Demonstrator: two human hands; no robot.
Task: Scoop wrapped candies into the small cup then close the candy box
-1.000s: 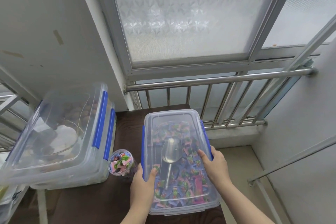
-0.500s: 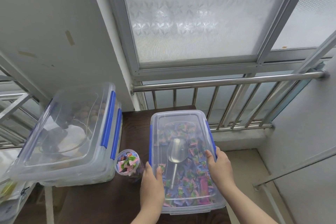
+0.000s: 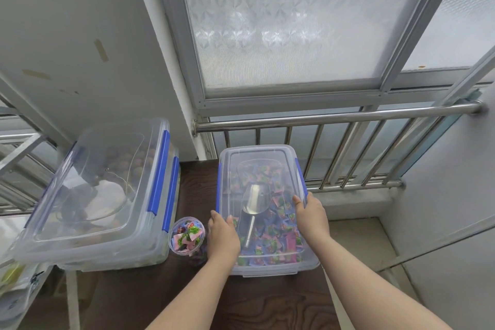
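The clear candy box [image 3: 258,158] with blue side latches stands on the dark wooden table [image 3: 203,300], its transparent lid on top. Inside lie many pink and green wrapped candies [image 3: 278,241] and a metal scoop [image 3: 254,202]. My left hand [image 3: 222,236] grips the lid's left edge, thumb on top. My right hand [image 3: 310,211] grips the right edge by the blue latch [image 3: 301,177]. The small clear cup [image 3: 187,234], full of candies, stands just left of the box, beside my left hand.
A larger clear box [image 3: 107,195] with blue latches and a closed lid sits at the table's left. A steel railing [image 3: 334,118] and frosted window run behind the table. Another container [image 3: 16,284] shows at the lower left edge.
Both hands have stayed on the lid's edges while the view shifted. The left hand has slid slightly further up along the left edge.
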